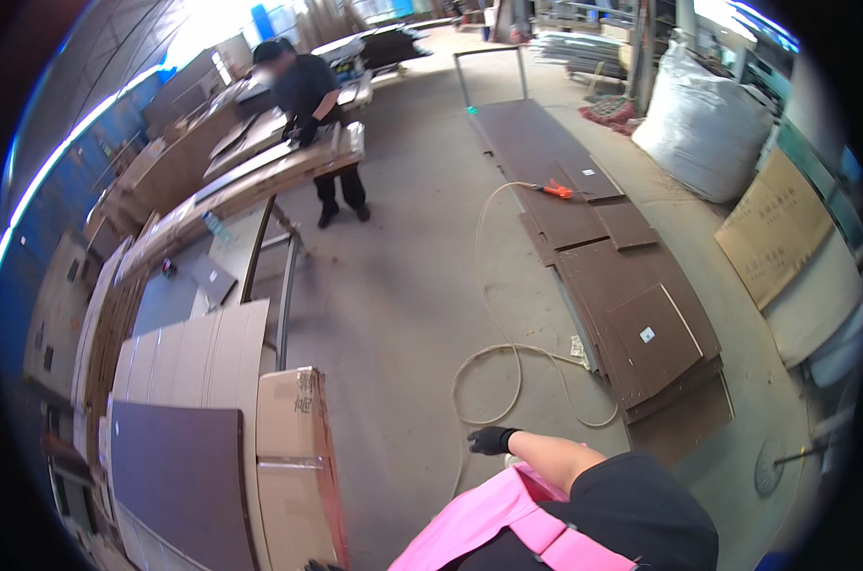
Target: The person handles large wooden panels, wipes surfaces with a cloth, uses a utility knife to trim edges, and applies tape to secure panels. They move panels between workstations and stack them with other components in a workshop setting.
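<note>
My right hand (493,440), in a black glove, hangs in front of my pink apron (479,514), over the floor. Its fingers point left, loosely apart, and nothing shows in them. Nearest to it is a pale hose (488,422) looped on the floor. Of my left hand (319,566) only a dark gloved bit shows at the lower edge, beside a taped cardboard box (293,419); its fingers are mostly cut off. Left of the box, a dark brown panel (179,476) lies on a cardboard sheet (193,357).
Brown panels (631,285) lie stacked on a long trolley at the right, an orange-handled air gun (557,190) on top. A co-worker (307,95) bends over a bench (260,181) at the far left. A white bulk sack (698,119) and cardboard (774,228) stand right.
</note>
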A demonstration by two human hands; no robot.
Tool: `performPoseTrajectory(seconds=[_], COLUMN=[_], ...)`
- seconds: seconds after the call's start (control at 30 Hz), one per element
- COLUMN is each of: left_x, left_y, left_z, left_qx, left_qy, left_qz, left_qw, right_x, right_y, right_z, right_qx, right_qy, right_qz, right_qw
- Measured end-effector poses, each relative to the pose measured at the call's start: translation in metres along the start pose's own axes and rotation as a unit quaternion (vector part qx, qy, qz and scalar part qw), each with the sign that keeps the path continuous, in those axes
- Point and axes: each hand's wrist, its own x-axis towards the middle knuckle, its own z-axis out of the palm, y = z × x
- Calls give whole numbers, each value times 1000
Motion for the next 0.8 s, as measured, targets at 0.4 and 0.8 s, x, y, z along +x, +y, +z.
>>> performPoseTrajectory(seconds=[0.4,0.8], left_x=[104,351], left_y=[214,366], left_z=[61,280], left_qx=[61,-136], left_qy=[-33,-170], left_qz=[-4,243], left_qw=[998,945], right_x=[-92,0], right_y=[201,160], right_z=[-106,-230], right_qx=[57,-166], right_qy=[1,119], right_qz=[328,68], right_qw=[943,977])
